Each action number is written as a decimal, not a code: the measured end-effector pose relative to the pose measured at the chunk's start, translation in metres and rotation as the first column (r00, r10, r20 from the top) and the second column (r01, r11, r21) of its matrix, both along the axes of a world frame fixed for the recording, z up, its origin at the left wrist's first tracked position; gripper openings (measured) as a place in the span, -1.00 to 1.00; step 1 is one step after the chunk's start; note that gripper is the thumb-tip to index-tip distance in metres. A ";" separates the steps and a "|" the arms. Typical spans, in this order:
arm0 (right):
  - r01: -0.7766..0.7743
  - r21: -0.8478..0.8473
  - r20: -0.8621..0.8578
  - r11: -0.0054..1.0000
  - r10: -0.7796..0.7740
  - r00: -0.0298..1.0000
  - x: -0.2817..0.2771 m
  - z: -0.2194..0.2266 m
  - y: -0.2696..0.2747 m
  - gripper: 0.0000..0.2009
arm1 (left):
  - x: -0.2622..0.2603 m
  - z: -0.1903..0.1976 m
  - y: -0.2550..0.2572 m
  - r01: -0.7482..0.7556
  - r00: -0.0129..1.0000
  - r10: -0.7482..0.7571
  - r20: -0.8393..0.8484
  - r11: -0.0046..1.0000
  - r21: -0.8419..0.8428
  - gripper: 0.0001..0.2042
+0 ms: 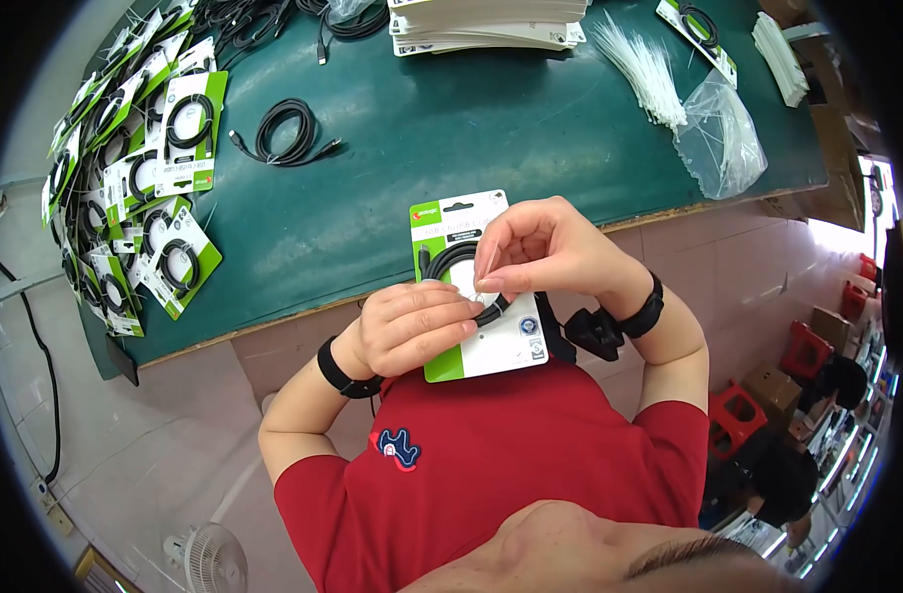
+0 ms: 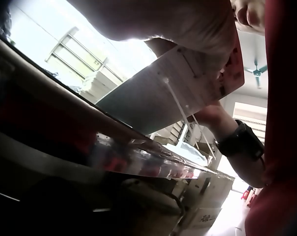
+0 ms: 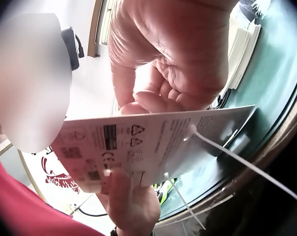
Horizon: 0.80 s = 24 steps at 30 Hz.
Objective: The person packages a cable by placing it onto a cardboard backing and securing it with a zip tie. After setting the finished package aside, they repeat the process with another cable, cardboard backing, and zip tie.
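A white-and-green backing card (image 1: 511, 354) is held in front of the red shirt, at the table's near edge. On its front lies a coiled black cable (image 1: 440, 261). My left hand (image 1: 417, 326) grips the card, fingers flat over the front and thumb on the printed back, as the right wrist view shows. My right hand (image 1: 560, 247) bends thumb and forefinger together over the coil, pinching a thin pale cable tie (image 1: 477, 296). Behind the card, two white tie tails (image 3: 244, 161) stick out through holes.
Carded cables (image 1: 187, 128) are heaped at the table's left. A loose coiled cable (image 1: 291, 133) lies nearby on the green table (image 1: 372, 188). A stack of cards (image 1: 486, 25) stands at the back. White cable ties (image 1: 639, 74) and a clear plastic bag (image 1: 723, 138) lie on the right.
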State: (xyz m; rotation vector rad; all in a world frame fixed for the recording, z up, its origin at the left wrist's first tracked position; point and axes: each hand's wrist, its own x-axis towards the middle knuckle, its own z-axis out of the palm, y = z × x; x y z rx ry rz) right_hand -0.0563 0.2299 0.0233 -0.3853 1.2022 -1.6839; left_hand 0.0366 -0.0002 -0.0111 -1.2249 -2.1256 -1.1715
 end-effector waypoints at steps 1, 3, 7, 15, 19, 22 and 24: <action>-0.001 0.002 0.000 1.000 0.001 1.000 0.004 0.000 0.000 -0.93 | 0.000 0.000 -0.001 -0.001 1.000 0.001 0.000 1.000 0.002 -0.80; 0.125 -0.022 -0.055 0.992 -0.126 0.991 0.012 -0.001 -0.001 -0.91 | 0.001 0.000 -0.003 0.057 0.994 -0.058 0.091 0.998 0.012 -0.82; 0.184 -0.151 -0.646 0.971 -0.238 0.725 0.014 -0.005 -0.002 -0.85 | 0.001 -0.002 -0.001 0.065 0.993 -0.069 0.100 0.997 0.042 -0.81; -0.029 -0.152 -0.987 0.988 -0.153 -0.037 0.008 0.004 0.003 -0.82 | -0.001 -0.003 0.002 0.022 1.000 -0.024 0.021 0.997 0.074 -0.77; -0.028 -0.131 -0.972 0.991 -0.134 -0.195 0.011 0.008 0.004 -0.83 | -0.001 -0.003 0.002 0.008 0.999 -0.011 0.030 0.996 0.090 -0.76; -0.022 -0.134 -0.958 0.991 -0.135 -0.255 0.013 0.010 0.003 -0.82 | -0.001 -0.001 0.000 0.007 0.999 -0.010 0.035 0.997 0.080 -0.76; -0.011 -0.127 -0.949 0.992 -0.125 -0.289 0.014 0.012 0.002 -0.82 | -0.001 0.001 -0.002 0.014 0.999 -0.016 0.046 0.999 0.046 -0.76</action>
